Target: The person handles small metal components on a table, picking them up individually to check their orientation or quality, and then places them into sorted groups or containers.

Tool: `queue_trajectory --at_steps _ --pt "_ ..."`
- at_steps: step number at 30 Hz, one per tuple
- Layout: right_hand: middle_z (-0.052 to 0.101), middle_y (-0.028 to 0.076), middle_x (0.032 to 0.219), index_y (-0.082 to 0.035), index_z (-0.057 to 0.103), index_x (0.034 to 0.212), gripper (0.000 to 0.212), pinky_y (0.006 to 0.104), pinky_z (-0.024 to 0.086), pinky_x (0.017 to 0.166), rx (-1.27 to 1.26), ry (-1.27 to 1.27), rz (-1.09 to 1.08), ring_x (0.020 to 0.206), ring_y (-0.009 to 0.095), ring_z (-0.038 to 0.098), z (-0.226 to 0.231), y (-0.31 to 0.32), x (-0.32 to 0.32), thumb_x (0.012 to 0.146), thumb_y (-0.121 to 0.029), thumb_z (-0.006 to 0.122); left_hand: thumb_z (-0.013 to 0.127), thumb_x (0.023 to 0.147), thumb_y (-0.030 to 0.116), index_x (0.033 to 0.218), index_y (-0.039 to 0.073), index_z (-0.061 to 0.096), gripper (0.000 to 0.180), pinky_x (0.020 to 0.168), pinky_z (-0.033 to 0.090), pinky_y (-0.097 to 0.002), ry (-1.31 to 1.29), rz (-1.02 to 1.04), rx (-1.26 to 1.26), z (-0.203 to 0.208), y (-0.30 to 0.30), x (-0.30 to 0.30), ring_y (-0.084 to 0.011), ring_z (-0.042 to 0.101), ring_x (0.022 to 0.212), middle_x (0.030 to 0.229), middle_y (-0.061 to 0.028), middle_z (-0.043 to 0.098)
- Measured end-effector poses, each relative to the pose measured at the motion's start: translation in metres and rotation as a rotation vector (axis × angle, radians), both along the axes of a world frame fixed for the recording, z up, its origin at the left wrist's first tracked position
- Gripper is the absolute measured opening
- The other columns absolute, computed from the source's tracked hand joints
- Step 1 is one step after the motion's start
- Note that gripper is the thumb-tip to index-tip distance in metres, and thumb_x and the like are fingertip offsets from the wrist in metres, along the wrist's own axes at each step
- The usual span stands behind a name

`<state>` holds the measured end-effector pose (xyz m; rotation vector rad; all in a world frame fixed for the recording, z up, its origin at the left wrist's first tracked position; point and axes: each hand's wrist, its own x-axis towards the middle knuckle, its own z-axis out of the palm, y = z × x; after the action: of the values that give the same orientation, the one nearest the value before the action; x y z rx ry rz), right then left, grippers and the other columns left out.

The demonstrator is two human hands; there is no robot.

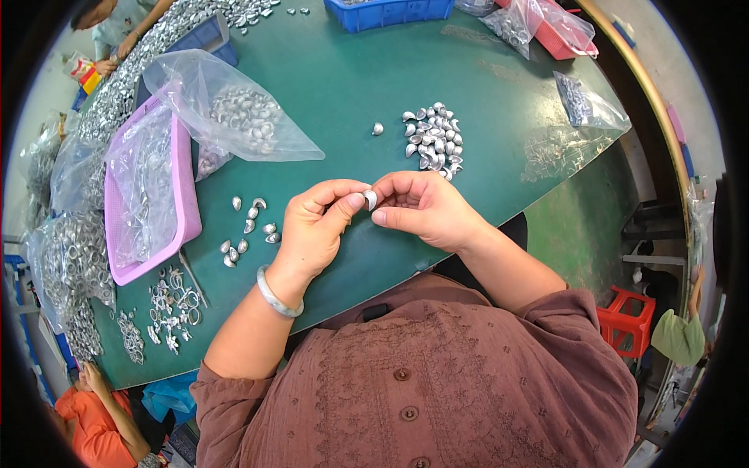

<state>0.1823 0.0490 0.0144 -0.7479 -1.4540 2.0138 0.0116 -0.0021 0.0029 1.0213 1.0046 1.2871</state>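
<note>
My left hand (316,222), with a pale bangle (277,295) on the wrist, pinches a small curved silver metal piece (370,200) between thumb and forefinger. From the other side my right hand (425,207) has its fingertips closed around the same piece. Just beyond my right hand lies a heap of similar shiny metal pieces (434,139), and one single piece (378,129) sits apart to its left. Several more loose pieces (250,226) are scattered on the table left of my left hand.
A pink basket (189,207) with plastic bags stands at left on the green table (343,86). Beside it are a clear bag of pieces (246,117) and small ring-like parts (173,304). Blue (390,14) and red bins (566,35) stand farther back; other people work at left.
</note>
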Motion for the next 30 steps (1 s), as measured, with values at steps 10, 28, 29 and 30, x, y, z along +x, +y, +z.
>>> queue_trajectory --at_steps 10,28,29,30 --pt "0.059 0.003 0.085 0.002 0.058 0.094 0.016 0.0202 0.045 0.07 0.022 -0.035 -0.034 0.077 0.006 0.054 0.0028 -0.0016 0.001 0.08 -0.006 0.059 0.058 0.079 -0.002 0.091 -0.001 0.062 0.013 0.071 0.046 -0.0227 0.197 0.072 0.191 -0.0025 -0.0007 0.0011 -0.0127 0.058 0.079 0.085 -0.007 0.062" --pt "0.058 0.0 0.083 0.001 0.057 0.094 0.019 0.0202 0.044 0.065 0.212 -0.046 -0.062 0.07 0.005 0.05 0.0004 -0.0029 -0.0002 0.075 -0.004 0.061 0.059 0.082 0.007 0.092 0.002 0.063 0.011 0.053 0.038 -0.0164 -0.029 0.053 -0.025 0.0002 -0.0019 0.0006 -0.0039 0.047 0.061 0.078 -0.0004 0.061" --pt "0.058 0.0 0.082 0.001 0.058 0.094 0.019 0.0206 0.044 0.065 0.246 -0.064 -0.062 0.07 0.005 0.05 0.0009 -0.0027 -0.0003 0.076 -0.004 0.061 0.059 0.083 0.009 0.091 0.003 0.063 0.012 0.05 0.035 -0.0158 -0.054 0.05 -0.043 0.0002 -0.0016 0.0008 -0.003 0.044 0.057 0.077 0.0004 0.061" --pt "0.058 0.0 0.082 0.001 0.058 0.093 0.019 0.021 0.044 0.064 0.28 -0.081 -0.063 0.07 0.005 0.05 0.0011 -0.0025 -0.0001 0.076 -0.005 0.061 0.059 0.083 0.009 0.091 0.003 0.063 0.012 0.05 0.035 -0.0158 -0.054 0.049 -0.043 0.0004 -0.001 0.0013 -0.003 0.044 0.057 0.077 0.0004 0.061"
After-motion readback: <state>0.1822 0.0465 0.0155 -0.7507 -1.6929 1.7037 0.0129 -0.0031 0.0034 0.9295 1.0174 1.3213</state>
